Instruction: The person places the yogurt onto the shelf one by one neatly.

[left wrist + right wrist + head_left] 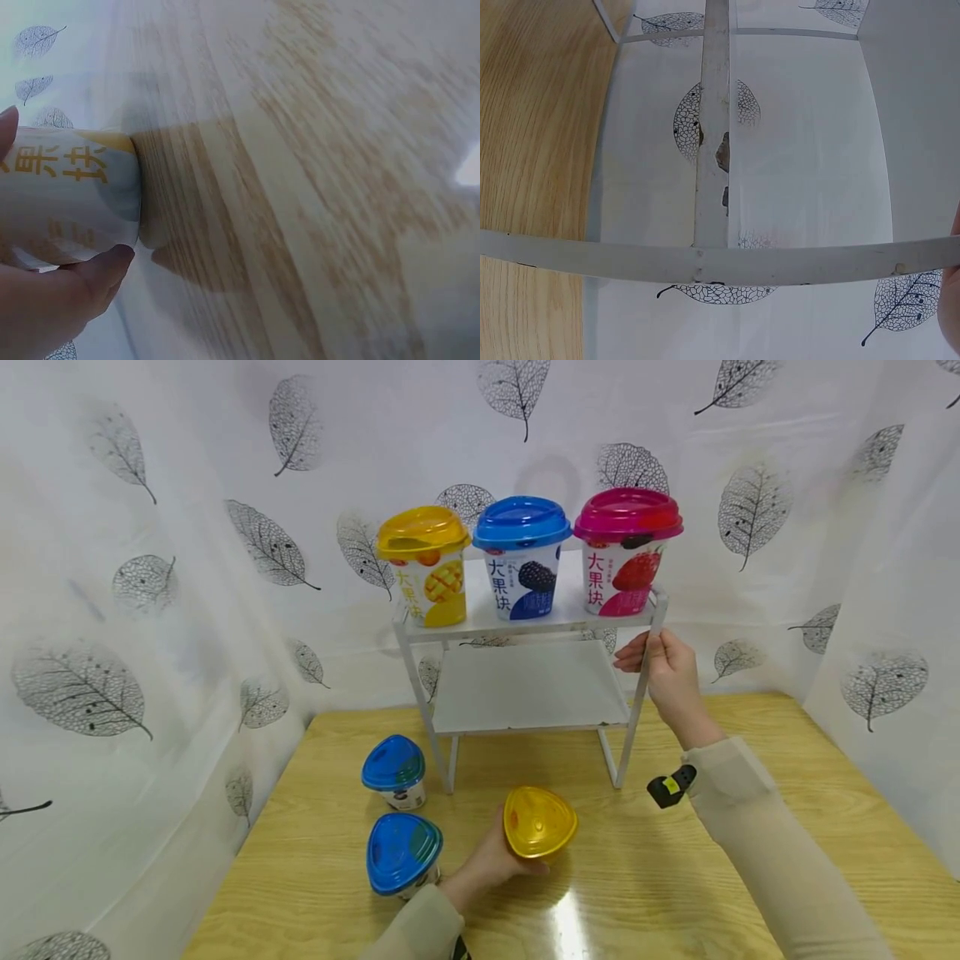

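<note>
My left hand (pixel 491 864) grips a yogurt cup with a yellow lid (pixel 538 822) in front of the rack. In the left wrist view, thumb and fingers lie around its white side, and its base is at the wooden tabletop; I cannot tell whether it touches. My right hand (pixel 671 672) holds the right front post of a white two-tier rack (pixel 528 685), high up, just under the top shelf. The right wrist view has the rack's chipped white frame (pixel 712 150) up close, with only a bit of the hand at the right edge.
On the top shelf stand a yellow mango cup (pixel 431 581), a blue blackberry cup (pixel 522 572) and a pink strawberry cup (pixel 626 564). Two blue-lidded cups (pixel 393 764) stand on the table (pixel 300 860) left of my left hand. A leaf-patterned curtain (pixel 187 610) hangs behind.
</note>
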Motion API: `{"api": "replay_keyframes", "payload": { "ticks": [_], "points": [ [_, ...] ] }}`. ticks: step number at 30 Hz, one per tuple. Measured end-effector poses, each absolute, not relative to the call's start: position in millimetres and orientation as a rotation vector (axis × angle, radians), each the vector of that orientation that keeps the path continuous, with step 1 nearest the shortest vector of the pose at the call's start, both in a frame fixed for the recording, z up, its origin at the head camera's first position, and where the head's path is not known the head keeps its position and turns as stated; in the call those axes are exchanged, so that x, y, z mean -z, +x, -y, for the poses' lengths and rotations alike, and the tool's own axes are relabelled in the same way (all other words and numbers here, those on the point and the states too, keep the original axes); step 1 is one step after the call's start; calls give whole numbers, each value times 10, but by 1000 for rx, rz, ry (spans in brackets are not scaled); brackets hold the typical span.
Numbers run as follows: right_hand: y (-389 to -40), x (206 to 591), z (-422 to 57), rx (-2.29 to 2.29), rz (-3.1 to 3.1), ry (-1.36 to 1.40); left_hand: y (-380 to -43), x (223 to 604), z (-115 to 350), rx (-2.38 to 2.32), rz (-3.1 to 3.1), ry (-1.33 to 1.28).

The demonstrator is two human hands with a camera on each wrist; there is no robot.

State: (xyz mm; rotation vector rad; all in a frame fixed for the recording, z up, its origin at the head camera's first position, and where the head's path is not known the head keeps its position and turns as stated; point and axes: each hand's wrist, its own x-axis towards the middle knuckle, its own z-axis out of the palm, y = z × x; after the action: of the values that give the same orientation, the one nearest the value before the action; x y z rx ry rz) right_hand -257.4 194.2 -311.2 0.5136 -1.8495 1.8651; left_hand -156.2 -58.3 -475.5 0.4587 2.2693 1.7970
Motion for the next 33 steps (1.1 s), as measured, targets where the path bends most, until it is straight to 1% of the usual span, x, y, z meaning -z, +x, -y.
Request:
{"api": "replay_keyframes", "payload": {
  "ticks": [3, 12, 20, 33],
  "points": [
    [-2574, 3102, -1934, -1845, 1860, 511, -1586, 4791, 575, -1782, -2283, 450],
    [-2560, 3087, -1920, -1829, 1866, 508, -1631, 4665, 503, -1804, -2286, 500],
    [-2563, 3100, -1919, -1823, 1866, 509, -1692, 4482, 448, -1848, -2254, 456],
    [-2571, 3102, -1915, -1823, 1862, 503, -1814, 4152, 334, -1981, -2174, 540]
  ]
}}
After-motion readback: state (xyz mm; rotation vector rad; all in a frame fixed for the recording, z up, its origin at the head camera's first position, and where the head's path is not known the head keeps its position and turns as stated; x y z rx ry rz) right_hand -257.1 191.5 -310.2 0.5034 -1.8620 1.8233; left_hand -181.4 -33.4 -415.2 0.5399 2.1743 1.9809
